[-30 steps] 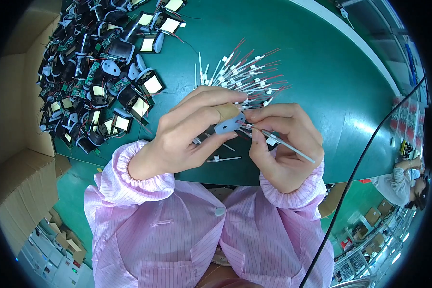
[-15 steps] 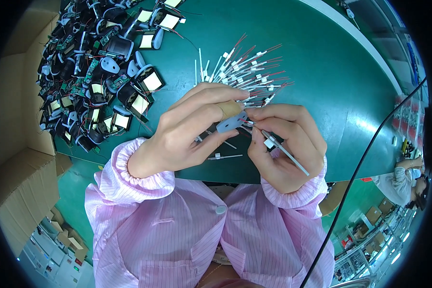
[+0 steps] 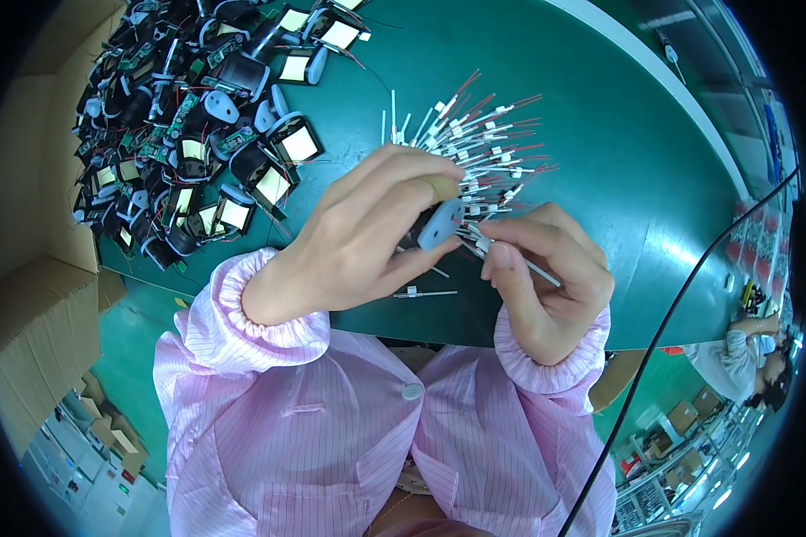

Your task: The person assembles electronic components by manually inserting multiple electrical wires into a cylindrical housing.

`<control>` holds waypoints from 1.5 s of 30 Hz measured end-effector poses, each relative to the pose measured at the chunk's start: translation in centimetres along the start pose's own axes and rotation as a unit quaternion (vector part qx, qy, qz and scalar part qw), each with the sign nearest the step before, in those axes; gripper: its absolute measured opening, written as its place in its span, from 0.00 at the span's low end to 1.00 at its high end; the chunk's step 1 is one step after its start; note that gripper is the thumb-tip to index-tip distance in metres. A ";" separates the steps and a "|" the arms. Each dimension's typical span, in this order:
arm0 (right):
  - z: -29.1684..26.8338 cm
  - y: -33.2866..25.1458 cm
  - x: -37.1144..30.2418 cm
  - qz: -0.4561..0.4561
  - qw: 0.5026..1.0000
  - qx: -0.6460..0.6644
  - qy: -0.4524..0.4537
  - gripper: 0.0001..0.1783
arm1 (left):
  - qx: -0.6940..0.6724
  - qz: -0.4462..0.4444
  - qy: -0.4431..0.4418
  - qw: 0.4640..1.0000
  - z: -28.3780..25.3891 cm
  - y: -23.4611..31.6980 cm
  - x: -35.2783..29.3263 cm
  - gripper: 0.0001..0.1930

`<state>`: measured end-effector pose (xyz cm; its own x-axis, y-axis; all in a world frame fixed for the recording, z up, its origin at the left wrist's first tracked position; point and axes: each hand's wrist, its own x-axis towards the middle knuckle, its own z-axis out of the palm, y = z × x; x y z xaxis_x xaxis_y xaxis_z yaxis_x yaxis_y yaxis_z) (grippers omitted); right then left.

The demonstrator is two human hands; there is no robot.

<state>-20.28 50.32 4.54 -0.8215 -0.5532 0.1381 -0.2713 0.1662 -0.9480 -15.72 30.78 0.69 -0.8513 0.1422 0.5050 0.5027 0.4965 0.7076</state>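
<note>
Green tabletop (image 3: pixel 636 188) with a pale far border, under bright room light. Landmark: grey end plate (image 3: pixel 441 224), 2 small dark holes visible, on a mostly hidden black part; raised above the tabletop. Left hand (image 3: pixel 354 224): grip closed round the part from the plate's left, fingers over, thumb under. Right hand (image 3: pixel 555 277), just right of the plate: grip drawn in to a thumb-and-index pinch on 1 slim white stick (image 3: pixel 544 272); its inner end is near the plate, contact cannot be told. Nearer the wearer than the plate: 1 loose stick (image 3: pixel 425 294). Beyond the plate: fan of red-wired sticks (image 3: pixel 488 148). Left of and beyond it: heap of black assemblies (image 3: pixel 244 73). Far left of it: cardboard box (image 3: pixel 45 349). Right of it: black cable (image 3: pixel 658 347); farther right, a co-worker (image 3: pixel 725 362).
</note>
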 end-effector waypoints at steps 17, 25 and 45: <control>1.0 1.7 0.4 -0.050 0.988 -0.141 0.023 0.09 | -0.118 -0.145 -0.111 0.976 -1.5 1.0 0.1 0.23; 0.0 1.8 0.7 -0.072 0.991 -0.102 -0.050 0.11 | -0.367 -0.332 -0.081 0.865 -1.8 0.9 -0.5 0.15; 1.5 1.6 1.0 -0.127 0.966 -0.225 0.014 0.11 | -0.062 -0.112 0.020 0.992 -1.5 0.2 0.0 0.18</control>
<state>-20.74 48.77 2.76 -0.7114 -0.6014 0.3636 -0.6510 0.3691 -0.6633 -15.43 29.62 1.61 -0.9382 0.0062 0.3461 0.3191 0.4030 0.8578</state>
